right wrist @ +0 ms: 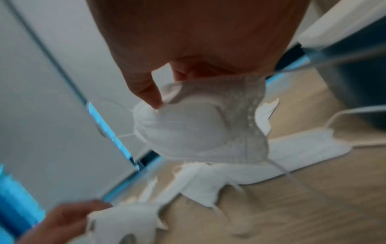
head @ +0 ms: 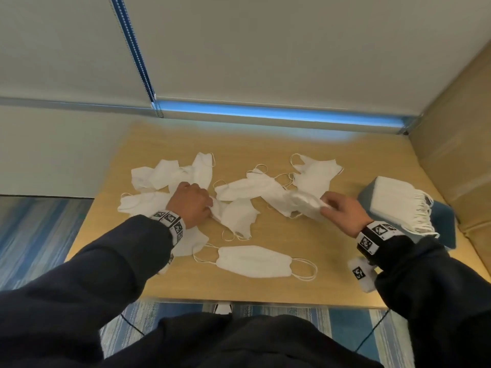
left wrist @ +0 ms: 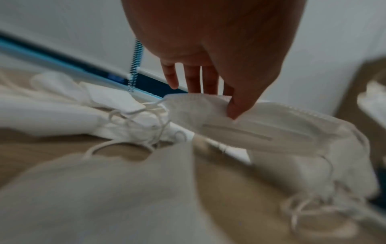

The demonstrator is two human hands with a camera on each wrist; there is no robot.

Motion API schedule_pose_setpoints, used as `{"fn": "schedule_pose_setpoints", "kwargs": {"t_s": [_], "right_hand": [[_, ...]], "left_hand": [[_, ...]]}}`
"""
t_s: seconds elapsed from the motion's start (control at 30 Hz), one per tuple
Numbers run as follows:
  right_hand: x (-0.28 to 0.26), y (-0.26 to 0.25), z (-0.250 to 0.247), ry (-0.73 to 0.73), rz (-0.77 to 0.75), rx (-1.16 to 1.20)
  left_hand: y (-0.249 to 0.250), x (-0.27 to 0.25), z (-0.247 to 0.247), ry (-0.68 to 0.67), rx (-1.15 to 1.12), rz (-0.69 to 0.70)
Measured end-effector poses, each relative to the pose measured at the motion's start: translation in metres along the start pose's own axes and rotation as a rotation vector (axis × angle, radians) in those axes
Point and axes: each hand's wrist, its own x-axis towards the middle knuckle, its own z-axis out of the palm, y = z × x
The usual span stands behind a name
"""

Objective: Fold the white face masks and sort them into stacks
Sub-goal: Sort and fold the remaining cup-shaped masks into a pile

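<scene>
Many loose white masks [head: 183,173] lie scattered over the wooden table [head: 265,290], some overlapping. At the table's right edge, a folded stack [head: 396,200] rests on a blue box [head: 441,227]. One flat mask [head: 252,261] lies nearest the person. The right hand [head: 342,213] pinches a lifted mask [right wrist: 198,128]; the left hand [head: 191,205] pinches another mask [left wrist: 250,130] among the loose ones.

Loose face masks [head: 255,185] lie scattered across the middle of the table [head: 265,288], from near its left edge to right of centre. One mask [head: 253,260] lies apart, nearer the front edge. A stack of masks [head: 396,203] sits in a box [head: 441,224] by the right edge. The left hand [head: 191,205] is over the left cluster, the right hand [head: 342,212] between the scatter and the box.
</scene>
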Motion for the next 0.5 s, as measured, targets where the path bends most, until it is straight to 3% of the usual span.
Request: {"fn": "schedule_pose_setpoints", "kwargs": {"t_s": [0.17,0.27,0.37,0.43,0.5], "right_hand": [[0.002,-0.028,-0.002,0.109,0.231,0.703],[0.005,-0.041,0.012,0.097,0.405,1.077],[0.004,-0.063,0.029,0.093,0.513,1.341],[0.004,-0.075,0.044,0.091,0.54,1.395],[0.005,-0.084,0.058,0.096,0.554,1.347]], "left_hand": [[-0.013,-0.013,-0.037,0.357,-0.761,-0.342],[-0.016,-0.023,-0.053,0.382,-1.058,-0.455],[-0.005,-0.034,-0.051,0.412,-1.62,-0.653],[0.009,-0.041,-0.046,0.339,-2.038,-0.77],[0.018,-0.043,-0.041,0.252,-2.222,-0.781]]}}
